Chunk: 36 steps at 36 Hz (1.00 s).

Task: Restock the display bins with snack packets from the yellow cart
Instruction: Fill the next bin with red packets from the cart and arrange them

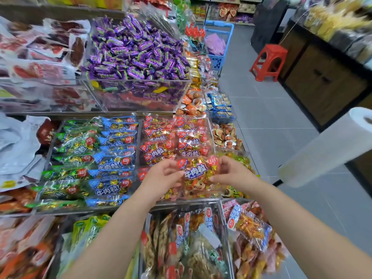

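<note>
A red snack packet (198, 174) with blue-and-white lettering sits between my two hands, just above the front of a clear display bin (210, 125) that holds more red packets. My left hand (163, 179) grips its left edge with curled fingers. My right hand (231, 172) pinches its right edge. The neighbouring bin (94, 156) to the left is filled with rows of green and blue packets. The yellow cart is not in view.
A bin of purple candies (136, 55) stands on the tier above. Mixed snack bags fill the lower bins (193, 244). A blue basket cart (218, 45) and a red stool (269, 61) stand in the grey aisle. A white plastic-bag roll (330, 148) juts in at right.
</note>
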Each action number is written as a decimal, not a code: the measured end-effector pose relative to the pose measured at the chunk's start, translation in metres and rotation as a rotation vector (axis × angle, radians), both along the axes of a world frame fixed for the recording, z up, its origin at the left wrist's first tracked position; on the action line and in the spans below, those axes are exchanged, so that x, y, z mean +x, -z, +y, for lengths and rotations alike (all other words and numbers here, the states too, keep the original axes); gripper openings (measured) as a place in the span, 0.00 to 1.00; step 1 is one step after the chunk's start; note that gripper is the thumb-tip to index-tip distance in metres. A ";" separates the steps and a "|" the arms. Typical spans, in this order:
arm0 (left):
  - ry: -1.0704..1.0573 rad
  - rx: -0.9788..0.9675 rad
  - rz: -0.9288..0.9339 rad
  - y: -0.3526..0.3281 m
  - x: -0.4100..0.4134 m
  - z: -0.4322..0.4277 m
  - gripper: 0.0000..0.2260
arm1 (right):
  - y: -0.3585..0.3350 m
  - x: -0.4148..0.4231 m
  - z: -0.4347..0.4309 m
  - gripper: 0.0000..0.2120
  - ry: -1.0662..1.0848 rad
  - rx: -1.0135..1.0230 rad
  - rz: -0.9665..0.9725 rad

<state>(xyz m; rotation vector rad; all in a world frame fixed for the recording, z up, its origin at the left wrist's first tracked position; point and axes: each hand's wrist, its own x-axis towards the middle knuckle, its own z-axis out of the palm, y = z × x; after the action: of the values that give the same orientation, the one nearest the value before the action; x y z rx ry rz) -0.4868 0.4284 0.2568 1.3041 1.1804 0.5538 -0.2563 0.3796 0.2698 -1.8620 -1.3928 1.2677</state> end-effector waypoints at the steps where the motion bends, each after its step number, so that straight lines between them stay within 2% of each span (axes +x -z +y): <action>1: 0.027 0.060 0.056 0.000 0.001 0.001 0.07 | 0.000 -0.001 -0.001 0.27 -0.008 0.020 -0.042; 3: 0.082 0.144 0.138 0.000 0.003 0.002 0.09 | -0.004 -0.005 -0.002 0.42 0.021 0.133 -0.093; 5: 0.102 0.173 0.178 0.001 0.006 0.001 0.11 | -0.008 -0.011 -0.004 0.49 -0.043 0.284 -0.242; 8: 0.094 0.147 0.183 0.002 0.012 -0.001 0.11 | -0.010 -0.018 -0.002 0.42 -0.321 0.360 -0.575; 11: 0.130 0.183 0.237 0.001 0.014 -0.001 0.10 | -0.009 -0.024 0.005 0.31 -0.508 0.243 -0.785; 15: 0.167 0.439 0.373 0.001 0.005 0.005 0.10 | -0.017 -0.023 0.019 0.21 -0.398 0.357 -0.840; 17: 0.148 0.623 0.525 0.004 -0.002 0.010 0.19 | -0.017 -0.021 0.027 0.21 -0.369 0.384 -0.844; 19: 0.184 0.732 0.691 0.010 -0.007 0.014 0.28 | -0.011 -0.026 0.030 0.21 -0.478 0.304 -0.869; 21: 0.309 0.705 0.869 0.019 -0.010 0.016 0.37 | 0.004 -0.035 0.028 0.20 -0.590 0.237 -0.920; 23: 0.422 0.662 1.030 0.030 -0.011 0.016 0.45 | 0.021 -0.041 0.026 0.20 -0.610 0.198 -0.958; 25: 0.421 0.680 1.059 0.036 -0.009 0.014 0.49 | 0.033 -0.041 0.028 0.21 -0.600 0.176 -0.970; 27: 0.397 0.758 1.024 0.036 -0.003 0.012 0.48 | 0.036 -0.039 0.033 0.20 -0.626 0.138 -0.930; 29: 0.426 0.836 1.003 0.036 0.006 0.010 0.45 | 0.028 -0.035 0.038 0.21 -0.655 0.123 -0.788; 31: 0.466 0.824 1.006 0.036 0.015 0.010 0.41 | 0.011 -0.029 0.044 0.21 -0.497 0.141 -0.501; 32: 0.479 0.794 1.016 0.037 0.018 0.010 0.40 | 0.004 -0.025 0.049 0.18 -0.367 0.188 -0.419; 33: 0.485 0.765 1.024 0.038 0.022 0.010 0.38 | -0.002 -0.021 0.056 0.14 -0.269 0.239 -0.421; 34: 0.481 0.748 1.024 0.039 0.024 0.010 0.36 | -0.005 -0.018 0.063 0.12 -0.249 0.274 -0.514; 36: 0.444 0.744 0.990 0.041 0.026 0.011 0.33 | -0.006 -0.020 0.075 0.13 -0.358 0.230 -0.668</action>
<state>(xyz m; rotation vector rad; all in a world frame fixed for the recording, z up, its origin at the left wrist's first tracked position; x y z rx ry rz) -0.4605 0.4395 0.2157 2.5758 1.4277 -0.0539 -0.2762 0.4550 0.2756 -2.0159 -2.1889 0.5821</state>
